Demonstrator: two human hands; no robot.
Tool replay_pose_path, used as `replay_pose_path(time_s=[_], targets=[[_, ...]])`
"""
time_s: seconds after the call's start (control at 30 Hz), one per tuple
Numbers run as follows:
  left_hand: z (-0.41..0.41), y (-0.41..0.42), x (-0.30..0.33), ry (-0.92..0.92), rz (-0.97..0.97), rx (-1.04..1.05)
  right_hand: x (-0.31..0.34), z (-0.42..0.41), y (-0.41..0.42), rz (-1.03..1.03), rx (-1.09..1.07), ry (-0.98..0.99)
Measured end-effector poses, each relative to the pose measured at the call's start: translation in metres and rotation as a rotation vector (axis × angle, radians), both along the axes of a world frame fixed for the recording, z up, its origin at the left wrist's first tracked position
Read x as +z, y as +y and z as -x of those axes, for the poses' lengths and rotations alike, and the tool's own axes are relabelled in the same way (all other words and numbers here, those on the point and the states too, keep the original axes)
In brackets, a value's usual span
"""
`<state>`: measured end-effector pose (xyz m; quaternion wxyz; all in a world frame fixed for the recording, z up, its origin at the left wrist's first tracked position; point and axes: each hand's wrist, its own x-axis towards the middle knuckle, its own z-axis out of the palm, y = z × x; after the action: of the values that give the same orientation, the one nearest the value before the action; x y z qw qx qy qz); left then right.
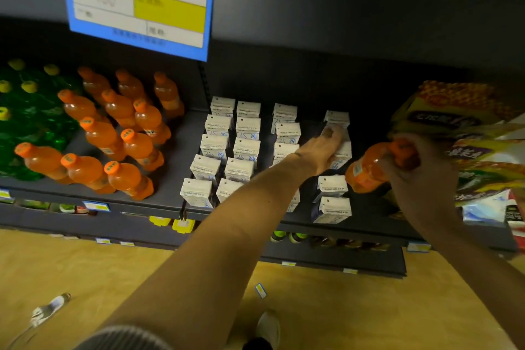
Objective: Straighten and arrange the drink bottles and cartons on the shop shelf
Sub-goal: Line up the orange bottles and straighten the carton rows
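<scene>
Reaching in, left hand [324, 148] fingers lie straight on a carton [339, 155] in the rightmost column, at 3 o'clock of centre. Right hand [409, 167] grips a stray orange bottle [366, 169], tilted beside the cartons. Judged next: carry it to 9 o'clock, orange rows [113, 133].

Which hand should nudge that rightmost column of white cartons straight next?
Left. The left hand already rests on a carton in the rightmost carton column, while the right hand has its grip full with an orange bottle.
</scene>
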<state>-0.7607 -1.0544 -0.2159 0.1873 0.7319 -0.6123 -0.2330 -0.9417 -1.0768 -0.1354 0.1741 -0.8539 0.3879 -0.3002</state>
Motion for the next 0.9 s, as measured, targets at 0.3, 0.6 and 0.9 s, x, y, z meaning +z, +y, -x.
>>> replay_pose_path(time_s=[0.3, 0.6, 0.9], targets=[[0.013, -0.025, -0.041, 0.085, -0.057, 0.102, -0.023, 0.005, 0.015, -0.103, -0.017, -0.056], [0.019, -0.03, -0.053, 0.289, -0.166, 0.228, -0.035, 0.006, 0.019, -0.181, -0.042, -0.042], [0.014, -0.011, -0.045, 0.114, -0.057, 0.172, -0.032, 0.011, 0.024, -0.165, -0.036, -0.047]])
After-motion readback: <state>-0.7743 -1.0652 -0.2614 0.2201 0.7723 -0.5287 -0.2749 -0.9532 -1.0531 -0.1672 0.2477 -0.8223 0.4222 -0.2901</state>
